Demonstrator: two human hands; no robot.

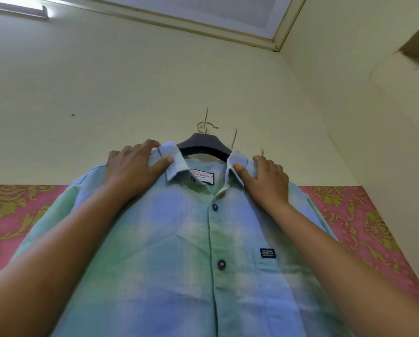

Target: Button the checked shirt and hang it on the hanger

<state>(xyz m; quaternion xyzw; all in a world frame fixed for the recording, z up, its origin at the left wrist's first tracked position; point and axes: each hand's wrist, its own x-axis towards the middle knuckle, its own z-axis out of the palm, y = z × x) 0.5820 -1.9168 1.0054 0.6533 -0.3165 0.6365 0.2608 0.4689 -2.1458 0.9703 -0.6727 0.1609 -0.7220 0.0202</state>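
The checked shirt (179,251), pale green and blue with dark buttons done up along the front, hangs on a dark hanger (203,145). The hanger's gold hook (201,126) sits on a wall peg. My left hand (133,166) grips the shirt's left shoulder beside the collar, thumb on the collar flap. My right hand (266,178) grips the right shoulder, thumb pressing the other collar flap. A white brand label (202,176) shows inside the open neck.
The shirt hangs against a cream wall (130,81) with a pink and gold patterned band (354,215) lower down. Two more thin pegs (235,137) stick out to the right of the hook. A side wall meets at the right corner.
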